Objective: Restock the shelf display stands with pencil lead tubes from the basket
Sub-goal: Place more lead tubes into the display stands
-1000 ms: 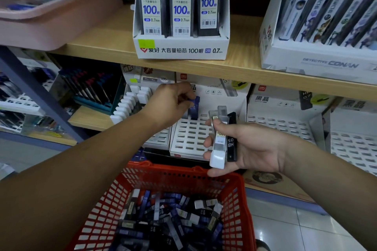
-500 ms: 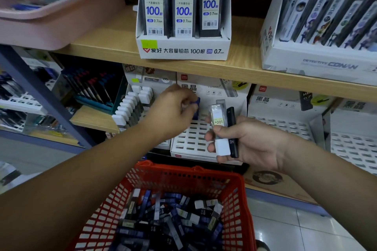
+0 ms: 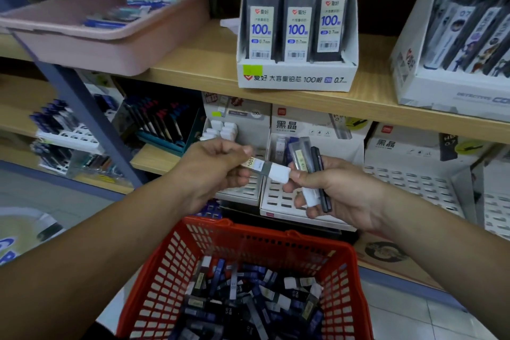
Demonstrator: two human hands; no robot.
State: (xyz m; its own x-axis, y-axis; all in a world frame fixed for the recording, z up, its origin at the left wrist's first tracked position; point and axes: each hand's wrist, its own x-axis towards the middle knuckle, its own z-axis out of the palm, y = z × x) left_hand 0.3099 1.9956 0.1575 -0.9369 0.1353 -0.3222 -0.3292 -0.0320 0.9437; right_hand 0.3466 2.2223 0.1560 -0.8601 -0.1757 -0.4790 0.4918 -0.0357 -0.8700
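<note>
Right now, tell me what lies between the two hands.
Head view: a white-capped lead tube, pinched by the left hand, its cap at the right hand, which grips two other tubes.

tubes (image 3: 248, 301) in basket (image 3: 171, 265) | basket before display stands (image 3: 408, 182) | lead box (image 3: 296, 79) on upper shelf (image 3: 198, 69), tray (image 3: 91, 44) left

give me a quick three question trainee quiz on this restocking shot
1. True or false: the red plastic mesh basket is empty.
2. The left hand pinches: A) a white-capped lead tube with a yellow label B) a blue pen C) nothing.
3. Fill in: the slim black tube is gripped in the ___ hand.
Key: 1 false; 2 A; 3 right hand.
</note>
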